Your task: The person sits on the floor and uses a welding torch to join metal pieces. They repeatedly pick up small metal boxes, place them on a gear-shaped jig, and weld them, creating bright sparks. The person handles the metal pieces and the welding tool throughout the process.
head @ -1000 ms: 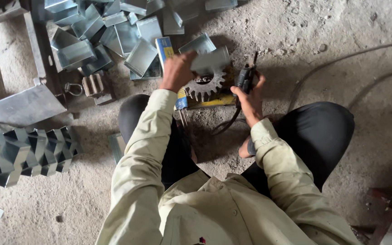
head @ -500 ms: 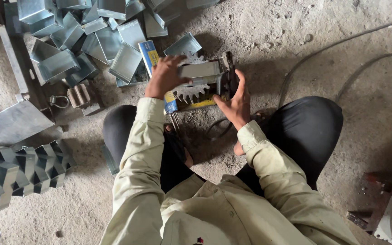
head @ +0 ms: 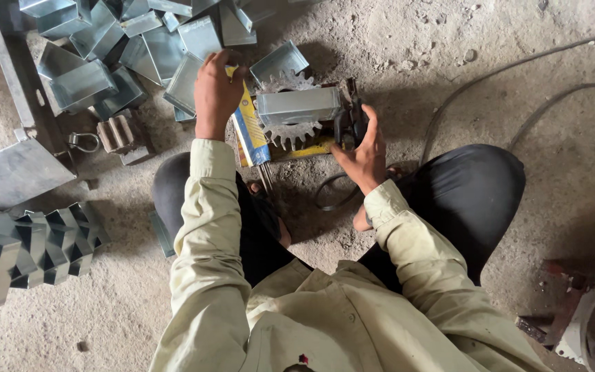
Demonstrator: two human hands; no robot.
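Note:
I squat on a dusty concrete floor. A toothed steel gear (head: 289, 132) lies in front of me with a folded sheet-metal channel piece (head: 297, 105) set across it. My left hand (head: 216, 93) is to the left of the gear, fingers curled over the top end of a blue and yellow packet (head: 251, 131) with thin rods sticking out of its lower end. My right hand (head: 365, 150) grips a black clamp-style tool (head: 351, 122) right beside the gear's right edge. A dark cable (head: 325, 193) loops from it toward my knees.
A heap of shiny sheet-metal channel pieces (head: 98, 65) fills the upper left. A row of zigzag-folded metal parts (head: 29, 251) lies at the left. A flat metal plate (head: 12, 172), a small ridged block (head: 117, 132) and cables (head: 518, 65) on the right also lie about.
My left hand has left the channel piece on the gear and moved left onto the packet's top end. The right hand with the black tool came in against the gear's right side.

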